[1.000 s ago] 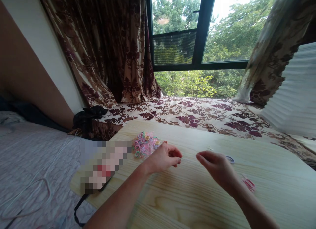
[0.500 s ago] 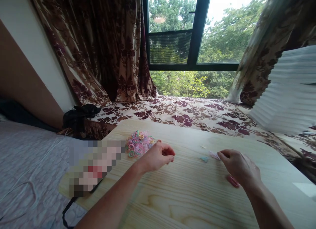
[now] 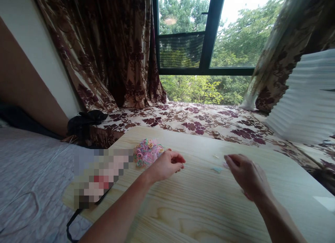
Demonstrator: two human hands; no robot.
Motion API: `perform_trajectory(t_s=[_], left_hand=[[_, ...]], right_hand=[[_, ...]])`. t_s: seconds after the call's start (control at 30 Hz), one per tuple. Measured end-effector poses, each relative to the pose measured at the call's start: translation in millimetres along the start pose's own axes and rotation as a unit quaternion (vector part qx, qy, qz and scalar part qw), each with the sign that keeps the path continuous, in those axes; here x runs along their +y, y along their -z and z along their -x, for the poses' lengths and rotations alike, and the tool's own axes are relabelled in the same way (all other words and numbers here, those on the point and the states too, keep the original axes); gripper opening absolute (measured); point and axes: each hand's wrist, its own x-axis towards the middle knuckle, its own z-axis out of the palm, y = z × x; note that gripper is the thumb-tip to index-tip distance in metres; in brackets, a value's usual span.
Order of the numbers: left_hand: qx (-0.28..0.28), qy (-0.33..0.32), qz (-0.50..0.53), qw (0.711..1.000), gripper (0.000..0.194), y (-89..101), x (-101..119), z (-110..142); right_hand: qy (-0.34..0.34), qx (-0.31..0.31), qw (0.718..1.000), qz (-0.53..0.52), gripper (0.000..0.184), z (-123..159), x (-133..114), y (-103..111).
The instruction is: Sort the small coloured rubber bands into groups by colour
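A heap of small pastel elastic bands (image 3: pixel 148 153) lies on the wooden table, in pink, green, yellow and purple. Just right of the heap, my left hand (image 3: pixel 169 165) hovers with fingers curled and thumb and fingertips close together; anything between them is too small to make out. Over the table's right side, my right hand (image 3: pixel 247 175) is closed in a pinch, its fingertips pointing left, with no held thing distinguishable. By those fingertips lie a small teal bunch (image 3: pixel 216 169), a pale yellow bit (image 3: pixel 215 156) and a partly covered lilac bunch (image 3: pixel 225 164). A pink bunch (image 3: pixel 246 194) is mostly hidden under my right hand.
The light wooden table (image 3: pixel 183 208) stands before a flower-patterned window ledge (image 3: pixel 199 119). A blurred-out object (image 3: pixel 104 180) with a black strap is on the table's left. White pleated material (image 3: pixel 309 96) hangs at right. A black bag (image 3: pixel 85 122) and cables lie at left.
My right hand has shifted slightly left and away from me, now covering more of the lilac and pink bunches. My left hand has hardly moved.
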Motion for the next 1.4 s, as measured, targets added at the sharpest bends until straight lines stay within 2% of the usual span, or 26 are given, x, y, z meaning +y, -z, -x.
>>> perform_trajectory(t_s=[0.13, 0.23, 0.43, 0.63, 0.97, 1.1, 1.17, 1.27, 1.4], left_hand=[[0.014, 0.022, 0.036, 0.999, 0.014, -0.6, 6, 1], [0.021, 0.031, 0.054, 0.998, 0.012, -0.3, 11, 2], [0.021, 0.028, 0.066, 0.997, 0.018, -0.2, 16, 4], [0.014, 0.02, 0.062, 0.998, 0.02, -1.8, 13, 5], [-0.016, 0.009, 0.054, 0.998, 0.02, -4.7, 7, 4], [-0.005, 0.006, 0.034, 0.999, 0.019, -4.9, 7, 4], [0.015, 0.001, 0.014, 1.0, 0.018, -4.0, 5, 2], [0.042, -0.013, -0.019, 0.999, 0.018, -0.8, 1, 0], [0.077, -0.043, -0.094, 0.992, 0.019, 6.3, -2, -3]], right_hand=[[0.115, -0.05, 0.987, -0.105, 0.037, 14, -34, -14], [0.146, -0.08, 0.972, -0.163, 0.036, 23, -52, -21], [0.14, -0.106, 0.943, -0.282, 0.029, 31, -62, -35], [0.107, -0.108, 0.924, -0.352, 0.029, 32, -65, -41], [0.107, -0.135, 0.925, -0.338, 0.029, 35, -70, -40], [0.094, -0.176, 0.933, -0.299, 0.028, 25, -56, -23], [0.077, -0.208, 0.939, -0.262, 0.029, 17, -41, -12], [0.041, -0.208, 0.956, -0.201, 0.028, 7, -14, 4], [-0.008, -0.235, 0.966, -0.109, 0.03, 1, 19, 20]])
